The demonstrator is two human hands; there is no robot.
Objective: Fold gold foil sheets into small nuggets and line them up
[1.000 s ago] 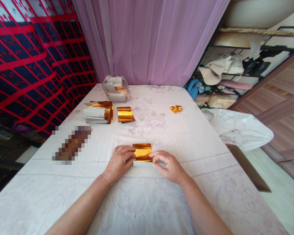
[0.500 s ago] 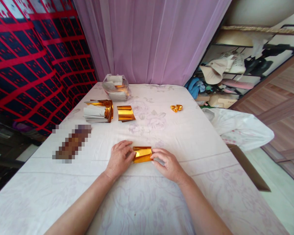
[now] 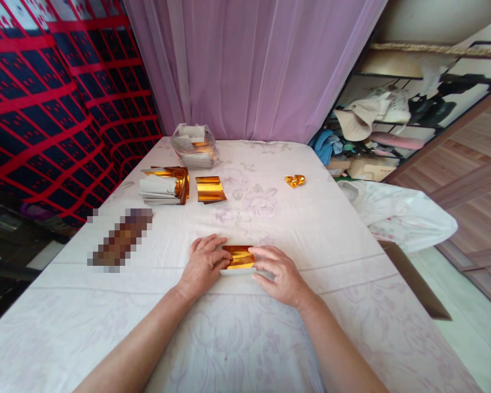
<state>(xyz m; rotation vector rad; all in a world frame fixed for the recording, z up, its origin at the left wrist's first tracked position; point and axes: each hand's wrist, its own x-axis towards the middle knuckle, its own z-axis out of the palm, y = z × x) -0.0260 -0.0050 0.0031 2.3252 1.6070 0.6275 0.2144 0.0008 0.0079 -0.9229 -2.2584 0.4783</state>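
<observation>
A small sheet of gold foil paper (image 3: 238,257) lies on the white flowered tablecloth (image 3: 270,338) in front of me, folded into a narrow strip with a white edge showing below. My left hand (image 3: 202,265) presses on its left end with the fingers over the foil. My right hand (image 3: 279,273) holds down its right end, fingers curled over the top edge. Both hands pinch the same sheet flat against the cloth.
Farther back are a stack of gold and white papers (image 3: 163,186), a loose gold sheet (image 3: 210,190), a clear bag of papers (image 3: 194,146) and a small folded gold piece (image 3: 294,180). A blurred patch (image 3: 120,240) lies to the left. A white bag (image 3: 396,215) hangs off the right edge.
The gold sheet has been folded over and is now narrower. Both hands have closed in over its ends and press it flatter.
</observation>
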